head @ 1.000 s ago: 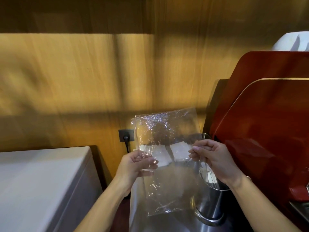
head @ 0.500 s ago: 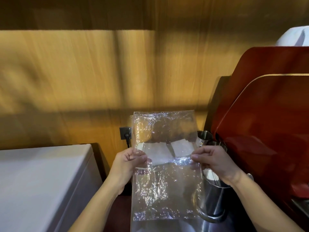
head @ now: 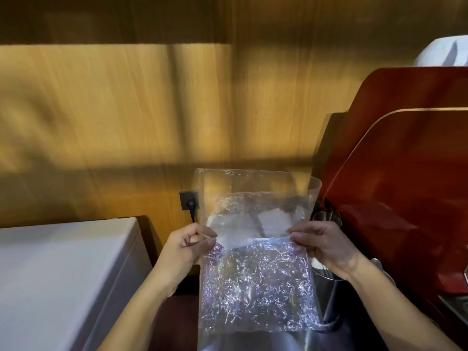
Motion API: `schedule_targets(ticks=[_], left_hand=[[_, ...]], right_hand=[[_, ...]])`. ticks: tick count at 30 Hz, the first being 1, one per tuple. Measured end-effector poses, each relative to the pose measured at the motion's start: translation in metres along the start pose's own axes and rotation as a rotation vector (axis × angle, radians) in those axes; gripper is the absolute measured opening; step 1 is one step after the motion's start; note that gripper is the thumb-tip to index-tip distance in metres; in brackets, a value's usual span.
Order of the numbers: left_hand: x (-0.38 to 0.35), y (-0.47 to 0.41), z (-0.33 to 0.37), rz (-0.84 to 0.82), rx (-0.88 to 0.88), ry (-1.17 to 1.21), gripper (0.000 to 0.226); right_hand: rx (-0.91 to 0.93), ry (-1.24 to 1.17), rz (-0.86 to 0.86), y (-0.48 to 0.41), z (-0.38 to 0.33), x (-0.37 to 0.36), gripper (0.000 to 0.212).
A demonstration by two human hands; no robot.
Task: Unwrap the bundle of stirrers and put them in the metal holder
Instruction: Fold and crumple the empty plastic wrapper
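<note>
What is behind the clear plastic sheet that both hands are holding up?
Through the clear plastic sheet you see the wooden wall above and a metal surface below. The metal holder stands at its right edge, partly covered. Crinkles and glare hide whether stirrers are in it.

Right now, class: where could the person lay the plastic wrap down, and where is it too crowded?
Free: the white top on the left, bordered by the wood wall. Crowded: the right side, where the metal holder stands tight against the red panel, under the wrap pinched by the left hand and right hand.
</note>
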State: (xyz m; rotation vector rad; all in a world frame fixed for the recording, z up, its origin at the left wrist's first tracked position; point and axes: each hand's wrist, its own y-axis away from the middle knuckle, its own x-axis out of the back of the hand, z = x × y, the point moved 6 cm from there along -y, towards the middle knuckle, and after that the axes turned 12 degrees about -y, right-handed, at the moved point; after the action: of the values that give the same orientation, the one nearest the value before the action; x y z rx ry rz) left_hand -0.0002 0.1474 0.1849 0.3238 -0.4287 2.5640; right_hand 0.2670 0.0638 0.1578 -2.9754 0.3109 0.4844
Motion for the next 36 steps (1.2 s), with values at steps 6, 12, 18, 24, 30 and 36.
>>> schedule_targets(ticks=[6, 12, 18, 24, 30, 36], left_hand=[[0.005, 0.005, -0.002, 0.037, -0.006, 0.031, 0.036], [0.006, 0.006, -0.006, 0.062, 0.012, -0.071, 0.05], [0.003, 0.008, -0.022, -0.05, 0.127, -0.008, 0.049], [0.003, 0.012, -0.025, 0.089, 0.154, -0.049, 0.025], [-0.076, 0.025, -0.012, -0.469, 0.141, -0.263, 0.074], [-0.091, 0.023, -0.016, -0.321, 0.09, -0.213, 0.009]], right_hand=[[-0.016, 0.052, -0.04, 0.006, 0.0, -0.001, 0.03], [0.043, -0.048, -0.084, 0.012, -0.004, -0.003, 0.024], [0.008, 0.102, -0.154, 0.016, -0.007, -0.012, 0.014], [0.119, 0.305, -0.232, 0.02, -0.012, -0.034, 0.021], [0.109, 0.528, -0.377, 0.026, -0.021, -0.075, 0.032], [0.02, 0.583, -0.314, 0.022, -0.013, -0.077, 0.065]])
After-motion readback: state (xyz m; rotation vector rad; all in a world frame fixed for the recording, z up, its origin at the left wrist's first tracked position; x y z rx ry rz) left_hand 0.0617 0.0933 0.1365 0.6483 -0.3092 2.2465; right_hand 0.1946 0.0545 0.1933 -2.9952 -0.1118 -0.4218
